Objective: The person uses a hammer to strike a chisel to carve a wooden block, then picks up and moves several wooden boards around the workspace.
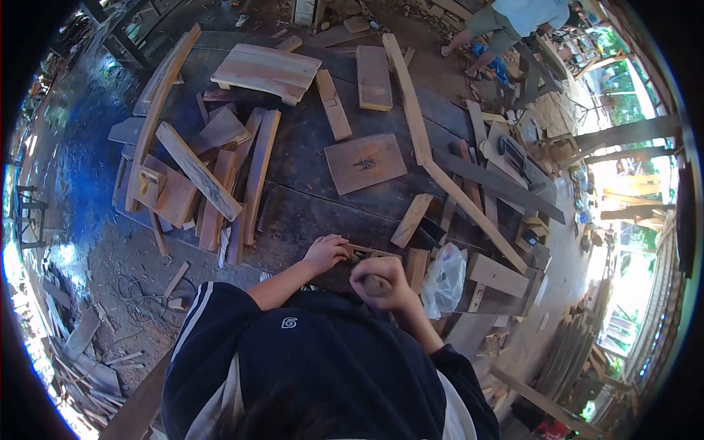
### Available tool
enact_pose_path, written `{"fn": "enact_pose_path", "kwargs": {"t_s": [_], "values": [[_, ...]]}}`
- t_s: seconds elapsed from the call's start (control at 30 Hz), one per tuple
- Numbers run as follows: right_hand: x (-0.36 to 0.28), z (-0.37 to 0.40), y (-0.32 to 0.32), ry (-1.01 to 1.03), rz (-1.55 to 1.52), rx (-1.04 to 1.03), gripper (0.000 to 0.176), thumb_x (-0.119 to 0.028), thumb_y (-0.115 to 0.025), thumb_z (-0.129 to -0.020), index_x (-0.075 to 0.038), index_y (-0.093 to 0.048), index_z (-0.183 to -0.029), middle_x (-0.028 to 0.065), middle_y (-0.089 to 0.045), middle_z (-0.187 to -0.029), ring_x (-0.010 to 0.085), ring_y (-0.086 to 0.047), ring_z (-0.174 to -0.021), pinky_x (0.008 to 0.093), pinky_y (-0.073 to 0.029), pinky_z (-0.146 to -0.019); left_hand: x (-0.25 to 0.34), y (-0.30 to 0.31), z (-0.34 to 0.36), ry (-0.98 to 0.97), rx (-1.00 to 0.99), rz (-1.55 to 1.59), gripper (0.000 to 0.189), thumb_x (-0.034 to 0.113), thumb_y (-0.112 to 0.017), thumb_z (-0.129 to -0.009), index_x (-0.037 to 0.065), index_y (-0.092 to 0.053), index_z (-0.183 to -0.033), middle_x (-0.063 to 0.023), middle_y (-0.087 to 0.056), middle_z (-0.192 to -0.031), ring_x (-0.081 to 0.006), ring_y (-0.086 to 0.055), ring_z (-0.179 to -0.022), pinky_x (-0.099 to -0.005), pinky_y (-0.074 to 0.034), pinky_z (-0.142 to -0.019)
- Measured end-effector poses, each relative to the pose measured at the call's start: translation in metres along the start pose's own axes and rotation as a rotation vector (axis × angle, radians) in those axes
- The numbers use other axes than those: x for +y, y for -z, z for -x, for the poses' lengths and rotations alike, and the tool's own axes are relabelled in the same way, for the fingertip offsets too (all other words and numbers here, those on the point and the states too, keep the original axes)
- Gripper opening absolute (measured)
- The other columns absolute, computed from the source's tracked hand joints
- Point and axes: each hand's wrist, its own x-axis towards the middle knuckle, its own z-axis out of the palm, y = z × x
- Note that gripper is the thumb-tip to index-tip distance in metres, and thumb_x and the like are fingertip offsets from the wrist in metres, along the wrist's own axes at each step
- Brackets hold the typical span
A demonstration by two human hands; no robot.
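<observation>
My left hand [326,253] rests at the near edge of the dark worktable [308,169], its fingers together on the left end of a small wooden piece [361,251]. Just right of it, my right hand [381,282] is closed in a fist around a rounded, brownish wooden thing, seen end-on; the rest of it is hidden. Beyond both hands lies a square board [365,163] with a small heap of dark metal bits on it. A short wood block [412,220] sits ahead of my right hand.
Planks [198,172] are piled at the left. A slatted wooden panel [265,70] lies at the back. A long bent timber [440,176] crosses the right side, near a plastic bag [444,279] and a power tool [513,155]. Another person [506,29] stands at upper right.
</observation>
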Motion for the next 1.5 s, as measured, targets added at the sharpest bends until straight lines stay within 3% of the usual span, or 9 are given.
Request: {"fn": "enact_pose_path", "kwargs": {"t_s": [0.07,0.3,0.6,0.67,0.8,0.87,1.1,1.17,1.5], "values": [[0.021,0.002,-0.014,-0.151,0.038,-0.004,0.014,0.001,-0.072,-0.070,-0.006,-0.061,-0.076,0.0075,-0.061,-0.066,0.0220,-0.065,-0.062,0.0314,-0.049,-0.059,0.000,-0.001,-0.004,0.027,-0.067,0.018,0.017,0.024,-0.069,-0.083,0.016,-0.074,-0.096,-0.0009,-0.064,-0.129,-0.0230,-0.052,-0.128,-0.0425,-0.040,-0.105],[0.063,-0.002,-0.052,-0.138,0.101,-0.064,0.011,-0.001,-0.069,-0.071,-0.007,-0.065,-0.079,0.0089,-0.063,-0.069,0.0262,-0.064,-0.064,0.0344,-0.050,-0.061,-0.017,-0.017,-0.006,0.107,-0.059,0.189,0.025,0.029,-0.058,-0.086,0.017,-0.073,-0.101,-0.0022,-0.066,-0.124,-0.0235,-0.056,-0.123,-0.0416,-0.041,-0.104],[0.070,-0.007,-0.064,-0.003,0.084,-0.093,0.014,-0.002,-0.072,-0.070,-0.006,-0.067,-0.082,0.0104,-0.066,-0.074,0.0276,-0.066,-0.069,0.0349,-0.051,-0.063,-0.053,-0.049,-0.011,-0.197,0.053,0.270,0.027,0.020,-0.068,-0.078,0.008,-0.072,-0.102,-0.0119,-0.071,-0.112,-0.0319,-0.065,-0.108,-0.0414,-0.051,-0.094],[0.067,-0.004,-0.062,-0.010,0.067,-0.077,0.015,-0.002,-0.073,-0.069,-0.006,-0.067,-0.082,0.0097,-0.066,-0.074,0.0260,-0.066,-0.069,0.0342,-0.051,-0.064,-0.050,-0.048,-0.002,-0.164,0.212,0.310,0.025,0.015,-0.071,-0.078,0.004,-0.072,-0.100,-0.0163,-0.071,-0.112,-0.0335,-0.067,-0.107,-0.0418,-0.053,-0.094],[0.073,0.000,-0.055,-0.056,0.054,-0.048,0.016,-0.001,-0.076,-0.068,-0.006,-0.066,-0.081,0.0071,-0.065,-0.073,0.0215,-0.065,-0.067,0.0325,-0.051,-0.064,-0.027,-0.018,0.008,0.063,0.154,0.509,0.020,0.014,-0.070,-0.082,0.003,-0.073,-0.099,-0.0181,-0.070,-0.116,-0.0333,-0.066,-0.113,-0.0415,-0.052,-0.098],[0.078,0.000,-0.053,-0.063,0.041,-0.028,0.016,-0.002,-0.076,-0.069,-0.007,-0.067,-0.081,0.0071,-0.065,-0.073,0.0211,-0.066,-0.067,0.0322,-0.052,-0.064,-0.054,-0.045,0.010,0.220,0.162,0.888,0.020,0.013,-0.070,-0.083,0.003,-0.073,-0.100,-0.0193,-0.068,-0.121,-0.0328,-0.064,-0.117,-0.0398,-0.052,-0.100],[0.076,-0.003,-0.054,0.125,0.059,0.081,0.015,0.001,-0.074,-0.068,-0.007,-0.066,-0.077,0.0070,-0.066,-0.069,0.0250,-0.068,-0.060,0.0325,-0.052,-0.057,-0.065,-0.057,0.016,0.223,0.153,0.786,0.028,-0.003,-0.064,-0.081,0.001,-0.071,-0.108,-0.0179,-0.067,-0.125,-0.0320,-0.064,-0.117,-0.0380,-0.052,-0.100],[0.072,-0.003,-0.054,0.198,0.044,0.128,0.015,0.002,-0.073,-0.067,-0.007,-0.065,-0.076,0.0081,-0.065,-0.068,0.0245,-0.068,-0.060,0.0320,-0.052,-0.057,-0.037,-0.028,0.022,0.127,0.193,0.511,0.034,-0.007,-0.060,-0.080,0.000,-0.069,-0.112,-0.0176,-0.066,-0.126,-0.0323,-0.063,-0.118,-0.0376,-0.051,-0.101],[0.085,0.002,-0.049,0.123,0.071,0.105,0.014,0.005,-0.071,-0.069,-0.005,-0.062,-0.073,0.0094,-0.063,-0.066,0.0251,-0.065,-0.057,0.0319,-0.051,-0.055,-0.029,-0.030,0.025,0.078,0.272,0.412,0.024,-0.002,-0.066,-0.082,0.001,-0.072,-0.105,-0.0162,-0.068,-0.122,-0.0306,-0.063,-0.118,-0.0377,-0.051,-0.102]]}}
